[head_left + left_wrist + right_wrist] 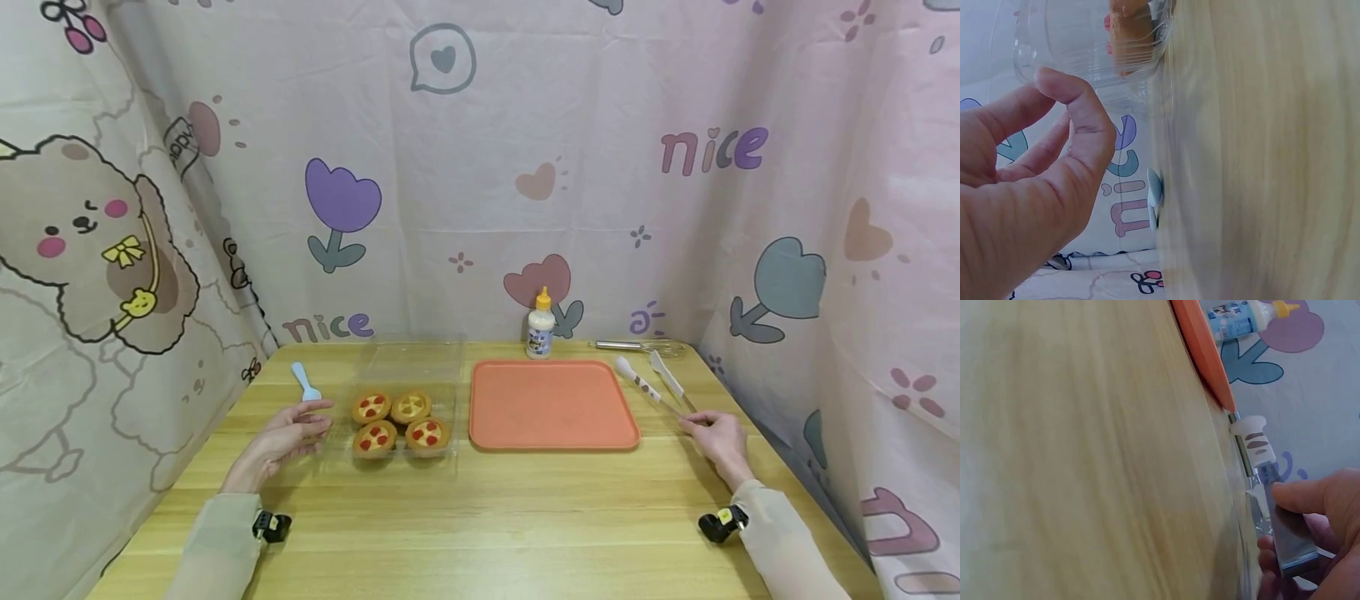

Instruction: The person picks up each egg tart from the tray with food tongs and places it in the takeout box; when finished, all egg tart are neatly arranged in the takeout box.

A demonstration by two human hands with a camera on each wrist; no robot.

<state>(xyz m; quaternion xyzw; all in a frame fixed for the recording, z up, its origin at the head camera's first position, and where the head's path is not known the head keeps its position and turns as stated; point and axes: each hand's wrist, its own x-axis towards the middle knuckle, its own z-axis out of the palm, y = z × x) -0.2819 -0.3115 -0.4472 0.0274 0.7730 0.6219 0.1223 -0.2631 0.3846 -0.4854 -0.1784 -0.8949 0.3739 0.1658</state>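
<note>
My right hand (722, 437) pinches a pair of tongs (1294, 540) near the joined end of the metal arms, thumb on top and fingers below. The white patterned tips (632, 371) point away and stand apart. My left hand (288, 435) has loosely bent fingers, with fingertips right at the left edge of a clear plastic box (1063, 37). Several egg tarts (411, 407) with red and yellow toppings sit in the box, whose hinged lid (412, 360) is laid back. Nothing shows between the left fingers.
A coral tray (553, 406) lies right of the box. Behind it stands a white squeeze bottle (540, 332) with a yellow nozzle. A whisk (637, 346) lies at the back right, and a small light-blue spatula (305, 382) at the left. Printed curtains hang around the table.
</note>
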